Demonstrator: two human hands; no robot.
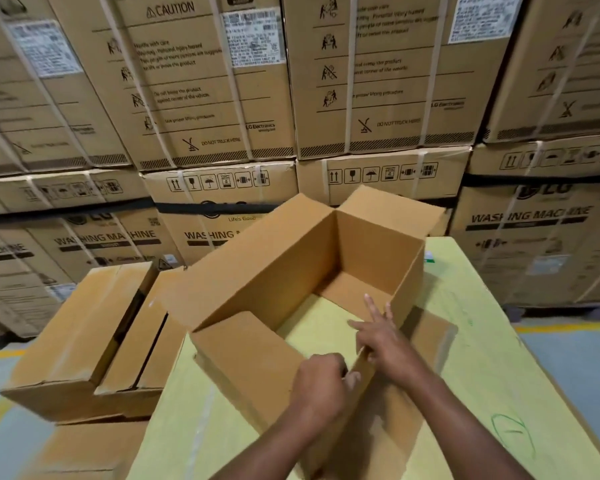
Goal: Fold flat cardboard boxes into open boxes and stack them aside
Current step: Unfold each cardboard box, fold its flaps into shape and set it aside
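A plain brown cardboard box (291, 258) stands opened into a tube on the yellow-green table (482, 358), and the table surface shows through its open bottom. One flap lies inside at the near left and another at the far end. My left hand (321, 382) is curled around the top edge of the near wall. My right hand (383, 337) reaches inside the box with fingers straight, pressing against the near flap edge.
Folded brown boxes (84, 334) are stacked to the left of the table, on the floor side. A wall of large strapped washing-machine cartons (219, 98) fills the background. Grey floor with a yellow line (561, 329) shows at the right.
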